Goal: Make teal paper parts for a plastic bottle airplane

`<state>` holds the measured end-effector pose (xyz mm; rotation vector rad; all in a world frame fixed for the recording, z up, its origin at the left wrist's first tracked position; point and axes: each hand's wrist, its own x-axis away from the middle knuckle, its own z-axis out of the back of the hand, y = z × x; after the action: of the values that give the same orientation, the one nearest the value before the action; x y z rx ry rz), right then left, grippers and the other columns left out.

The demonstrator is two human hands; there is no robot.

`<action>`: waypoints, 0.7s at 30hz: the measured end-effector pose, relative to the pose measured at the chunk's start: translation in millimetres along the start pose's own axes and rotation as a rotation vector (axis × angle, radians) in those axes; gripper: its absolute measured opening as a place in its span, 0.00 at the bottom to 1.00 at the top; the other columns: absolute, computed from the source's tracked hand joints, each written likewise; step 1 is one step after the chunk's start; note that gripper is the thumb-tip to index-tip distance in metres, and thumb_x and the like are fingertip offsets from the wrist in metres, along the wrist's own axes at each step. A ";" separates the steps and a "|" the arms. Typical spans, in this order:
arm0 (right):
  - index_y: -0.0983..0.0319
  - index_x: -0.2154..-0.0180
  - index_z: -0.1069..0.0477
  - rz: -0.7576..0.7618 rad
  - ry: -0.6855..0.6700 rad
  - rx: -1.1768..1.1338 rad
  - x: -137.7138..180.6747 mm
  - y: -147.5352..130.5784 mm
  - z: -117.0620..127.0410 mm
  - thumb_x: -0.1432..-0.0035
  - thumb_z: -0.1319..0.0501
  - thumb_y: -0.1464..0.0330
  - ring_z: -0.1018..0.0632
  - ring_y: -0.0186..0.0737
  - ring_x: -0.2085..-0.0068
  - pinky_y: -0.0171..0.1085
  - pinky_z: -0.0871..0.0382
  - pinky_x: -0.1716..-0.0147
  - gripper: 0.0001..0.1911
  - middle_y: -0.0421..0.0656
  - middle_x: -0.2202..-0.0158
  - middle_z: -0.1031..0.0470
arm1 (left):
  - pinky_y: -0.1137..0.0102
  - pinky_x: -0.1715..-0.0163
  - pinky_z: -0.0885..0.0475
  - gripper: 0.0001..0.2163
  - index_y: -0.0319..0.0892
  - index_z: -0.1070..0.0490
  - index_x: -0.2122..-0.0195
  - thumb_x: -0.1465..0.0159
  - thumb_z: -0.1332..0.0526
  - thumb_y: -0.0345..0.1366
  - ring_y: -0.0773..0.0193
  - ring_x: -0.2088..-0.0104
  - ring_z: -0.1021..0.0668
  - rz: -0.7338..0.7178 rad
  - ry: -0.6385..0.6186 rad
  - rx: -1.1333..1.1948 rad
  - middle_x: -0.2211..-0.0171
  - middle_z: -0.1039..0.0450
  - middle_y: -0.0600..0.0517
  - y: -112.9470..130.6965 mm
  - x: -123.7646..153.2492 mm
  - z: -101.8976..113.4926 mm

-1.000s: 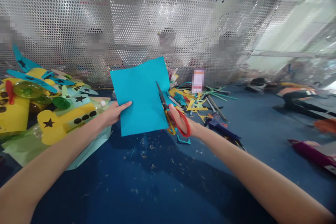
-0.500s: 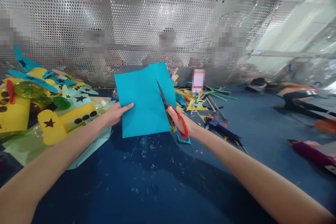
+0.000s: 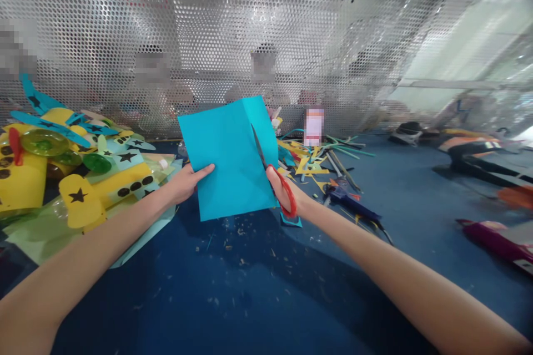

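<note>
My left hand [image 3: 186,182] pinches the left edge of a bright blue sheet of paper [image 3: 227,161], thumb on the near face and fingers behind. The sheet is held up above the dark blue tabletop [image 3: 183,299], with a crease near its right side. Closed round the red handles of a pair of scissors [image 3: 290,194], my right hand [image 3: 280,184] is at the sheet's right edge. One dark blade lies across the near face, pointing up and left; the other blade is hidden behind the paper.
Yellow and blue paper planes with black stars [image 3: 106,191] crowd the left over pale green sheets [image 3: 31,236]. Coloured paper scraps [image 3: 310,166] lie behind my right hand, a blue glue gun [image 3: 353,202] to its right. A perforated metal screen [image 3: 216,39] stands at the back.
The blue sheet has tilted slightly, its lower edge shifting right. The scissors blade has moved a little right along with the crease, and both hands keep their holds.
</note>
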<state>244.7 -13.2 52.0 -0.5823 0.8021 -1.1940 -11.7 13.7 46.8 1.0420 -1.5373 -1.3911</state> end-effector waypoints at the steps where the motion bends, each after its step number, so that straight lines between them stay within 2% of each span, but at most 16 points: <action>1: 0.56 0.78 0.42 -0.022 -0.009 0.005 -0.1 -0.1 0.0 0.42 0.57 0.45 0.27 0.50 0.60 0.45 0.32 0.61 0.25 0.43 0.78 0.35 | 0.49 0.42 0.32 0.31 0.53 0.48 0.33 0.36 0.38 0.43 0.46 0.38 0.35 -0.007 -0.008 -0.001 0.34 0.44 0.49 -0.5 -0.2 0.5; 5: 0.56 0.79 0.49 -0.064 -0.004 0.064 0.8 -1.5 -0.8 0.42 0.58 0.46 0.31 0.44 0.68 0.42 0.35 0.68 0.24 0.40 0.79 0.40 | 0.51 0.43 0.31 0.31 0.52 0.48 0.33 0.36 0.39 0.44 0.48 0.39 0.33 -0.007 -0.016 -0.009 0.35 0.42 0.49 -0.1 0.8 -0.1; 9: 0.56 0.78 0.55 -0.053 0.010 0.107 2.7 -3.2 -2.5 0.40 0.60 0.46 0.41 0.37 0.75 0.39 0.42 0.73 0.24 0.37 0.80 0.47 | 0.50 0.43 0.31 0.31 0.51 0.48 0.33 0.36 0.39 0.44 0.48 0.40 0.32 0.007 -0.004 -0.019 0.35 0.42 0.48 1.9 2.4 -3.2; 13: 0.56 0.78 0.56 -0.045 0.005 0.115 3.2 -1.9 -4.0 0.40 0.62 0.46 0.46 0.35 0.76 0.38 0.47 0.74 0.24 0.36 0.80 0.52 | 0.52 0.43 0.31 0.28 0.49 0.46 0.34 0.35 0.40 0.42 0.49 0.40 0.31 0.004 0.001 -0.013 0.36 0.41 0.48 2.5 2.8 -5.8; 21: 0.56 0.78 0.57 -0.047 0.017 0.116 2.3 2.8 -4.8 0.40 0.61 0.45 0.47 0.34 0.76 0.37 0.49 0.75 0.25 0.36 0.80 0.53 | 0.52 0.43 0.30 0.26 0.47 0.45 0.35 0.33 0.42 0.40 0.49 0.40 0.32 0.047 0.032 -0.028 0.36 0.41 0.47 9.0 6.7 -12.2</action>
<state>242.9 -14.6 46.4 -0.4986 0.7310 -1.2814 -3.2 3.7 56.8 1.0005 -1.5054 -1.3544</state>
